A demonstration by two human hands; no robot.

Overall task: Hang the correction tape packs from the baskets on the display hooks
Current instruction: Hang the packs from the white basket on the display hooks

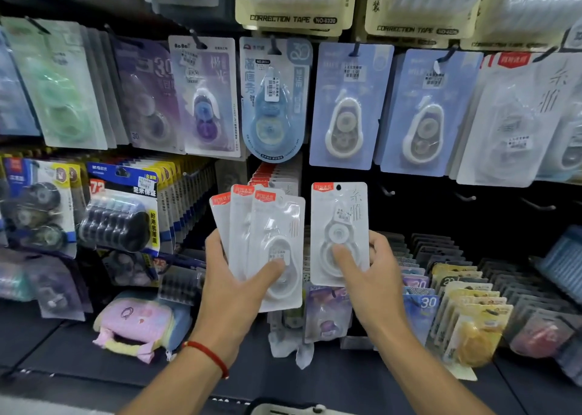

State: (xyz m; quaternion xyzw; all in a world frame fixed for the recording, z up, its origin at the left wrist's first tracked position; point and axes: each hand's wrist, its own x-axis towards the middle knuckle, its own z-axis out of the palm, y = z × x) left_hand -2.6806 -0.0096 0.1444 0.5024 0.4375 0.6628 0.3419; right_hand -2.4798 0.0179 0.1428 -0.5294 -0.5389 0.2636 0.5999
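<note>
My left hand (239, 276) grips a fanned stack of three white correction tape packs (267, 232) with red top labels, thumb across the front one. My right hand (368, 269) holds a single matching pack (340, 222) upright, thumb on its blister, hang hole at the top. Both are in front of the black display wall. Bare metal hooks (466, 198) stick out to the right of the single pack. A row of the same red-labelled packs (271, 176) hangs just behind the stack. A white basket rim (283, 410) peeks in at the bottom edge.
Rows of other correction tape packs hang above: green (59, 99), purple (204, 99), blue (274, 106), pale blue (346, 112). Black refill packs (119, 213) hang at left. A pink pouch (135, 323) and yellow packs (472, 320) lie on the lower shelf.
</note>
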